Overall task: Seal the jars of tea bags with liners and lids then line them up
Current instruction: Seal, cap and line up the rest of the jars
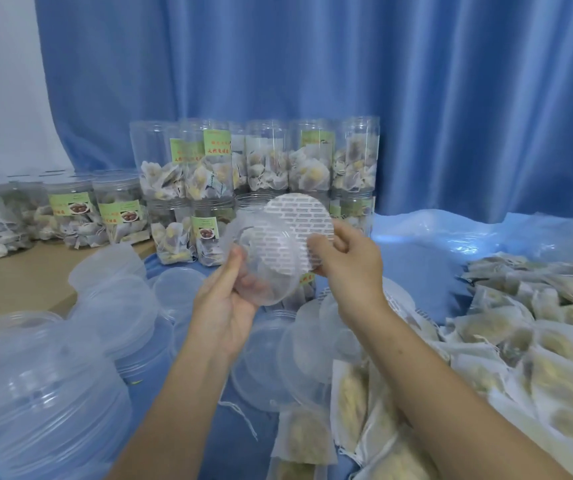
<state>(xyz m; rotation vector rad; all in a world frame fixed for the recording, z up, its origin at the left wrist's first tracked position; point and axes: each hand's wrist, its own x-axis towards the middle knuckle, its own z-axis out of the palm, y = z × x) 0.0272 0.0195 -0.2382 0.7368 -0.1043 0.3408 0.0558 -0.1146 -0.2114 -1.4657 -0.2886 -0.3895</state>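
Liner [307, 223], a round white disc printed with rows of small grey marks, is pinched at its right edge by the thumb and fingers of the right hand [347, 261], its lower left part tucked behind the clear lid [261, 258]. That lid is gripped by the left hand [226, 306], thumb pressed on its near face and fingers curled behind, both raised in front of stacked jars [254, 161] of tea bags before a blue curtain [347, 64]. Loose lids [119, 299] lie below left and loose tea bags [520, 334] lie heaped at right.
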